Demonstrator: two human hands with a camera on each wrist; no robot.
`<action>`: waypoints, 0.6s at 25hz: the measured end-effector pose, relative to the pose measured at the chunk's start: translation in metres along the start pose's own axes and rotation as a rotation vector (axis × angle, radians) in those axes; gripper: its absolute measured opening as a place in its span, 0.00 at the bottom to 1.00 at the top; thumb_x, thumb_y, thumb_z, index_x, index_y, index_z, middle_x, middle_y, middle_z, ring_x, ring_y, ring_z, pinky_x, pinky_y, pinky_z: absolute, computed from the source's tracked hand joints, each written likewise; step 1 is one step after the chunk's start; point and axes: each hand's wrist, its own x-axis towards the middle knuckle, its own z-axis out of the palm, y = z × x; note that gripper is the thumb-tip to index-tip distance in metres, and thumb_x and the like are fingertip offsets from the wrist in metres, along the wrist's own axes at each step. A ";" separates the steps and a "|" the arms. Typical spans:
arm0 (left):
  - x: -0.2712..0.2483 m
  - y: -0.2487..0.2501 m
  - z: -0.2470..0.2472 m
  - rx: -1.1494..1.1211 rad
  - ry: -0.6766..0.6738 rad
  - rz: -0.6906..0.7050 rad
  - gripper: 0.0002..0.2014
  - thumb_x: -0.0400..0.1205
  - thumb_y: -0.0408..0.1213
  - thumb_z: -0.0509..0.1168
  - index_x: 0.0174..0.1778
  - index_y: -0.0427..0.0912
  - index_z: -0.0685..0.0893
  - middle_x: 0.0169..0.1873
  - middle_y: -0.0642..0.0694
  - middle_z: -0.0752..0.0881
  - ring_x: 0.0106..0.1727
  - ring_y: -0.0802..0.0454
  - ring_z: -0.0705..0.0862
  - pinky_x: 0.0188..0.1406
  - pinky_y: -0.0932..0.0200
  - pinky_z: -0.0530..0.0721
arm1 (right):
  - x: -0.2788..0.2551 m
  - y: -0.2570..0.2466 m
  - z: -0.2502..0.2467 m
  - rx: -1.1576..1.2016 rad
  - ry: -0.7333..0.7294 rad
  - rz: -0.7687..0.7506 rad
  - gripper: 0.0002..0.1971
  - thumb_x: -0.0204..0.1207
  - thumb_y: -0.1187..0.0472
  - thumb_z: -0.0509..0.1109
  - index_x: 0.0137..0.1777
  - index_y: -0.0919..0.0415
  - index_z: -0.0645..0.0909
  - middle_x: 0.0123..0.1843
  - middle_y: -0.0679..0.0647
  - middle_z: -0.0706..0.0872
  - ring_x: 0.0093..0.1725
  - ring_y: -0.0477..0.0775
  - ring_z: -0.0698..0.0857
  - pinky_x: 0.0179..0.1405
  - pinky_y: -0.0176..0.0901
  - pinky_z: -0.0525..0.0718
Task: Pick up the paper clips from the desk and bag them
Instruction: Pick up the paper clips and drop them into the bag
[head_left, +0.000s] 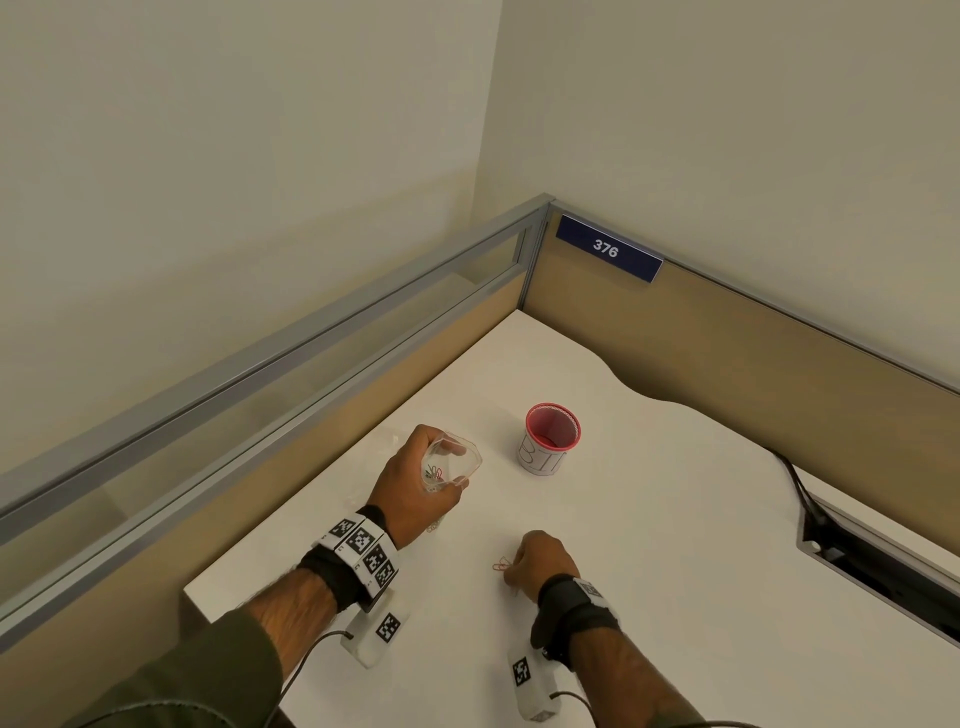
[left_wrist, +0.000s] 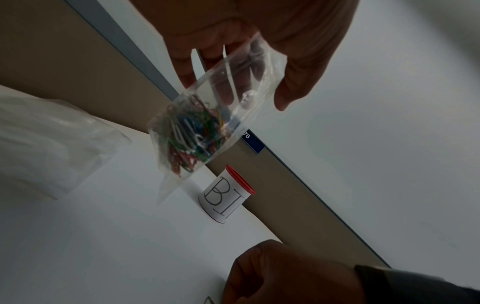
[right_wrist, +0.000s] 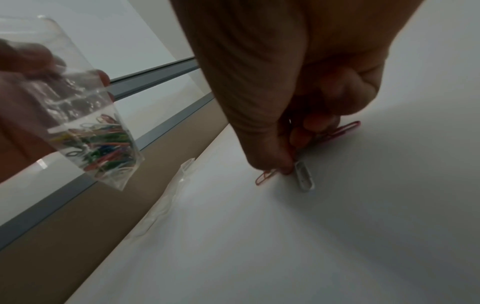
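My left hand holds a small clear plastic bag above the white desk, mouth held open. Several coloured paper clips lie bunched at the bag's bottom. My right hand is down on the desk nearer to me, its fingertips curled onto loose clips. A pink clip sits under the fingers, a white clip and a red clip lie at the fingertips. In the head view a red clip shows just left of that hand.
A red-rimmed cup with a paper label stands on the desk beyond the hands. Spare clear bags lie along the left partition. A cable slot opens in the desk at right.
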 end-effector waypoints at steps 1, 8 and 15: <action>0.000 0.000 0.000 0.003 0.001 -0.003 0.21 0.74 0.33 0.76 0.59 0.49 0.77 0.59 0.55 0.85 0.65 0.58 0.83 0.57 0.78 0.79 | 0.001 0.000 -0.001 -0.009 -0.012 -0.002 0.20 0.67 0.53 0.76 0.58 0.59 0.80 0.59 0.57 0.85 0.54 0.57 0.84 0.56 0.47 0.84; 0.001 0.001 -0.003 0.011 0.011 -0.010 0.21 0.74 0.32 0.76 0.59 0.49 0.77 0.59 0.55 0.85 0.66 0.56 0.83 0.56 0.79 0.78 | -0.001 -0.003 -0.001 -0.113 0.006 -0.062 0.19 0.69 0.55 0.75 0.58 0.59 0.79 0.59 0.56 0.83 0.56 0.57 0.84 0.57 0.46 0.83; -0.001 0.004 0.002 0.009 0.001 -0.010 0.21 0.75 0.32 0.76 0.59 0.49 0.77 0.59 0.56 0.85 0.66 0.58 0.82 0.58 0.72 0.80 | -0.023 0.002 -0.004 -0.053 0.061 -0.154 0.06 0.69 0.61 0.69 0.41 0.53 0.73 0.46 0.52 0.81 0.43 0.53 0.78 0.49 0.46 0.83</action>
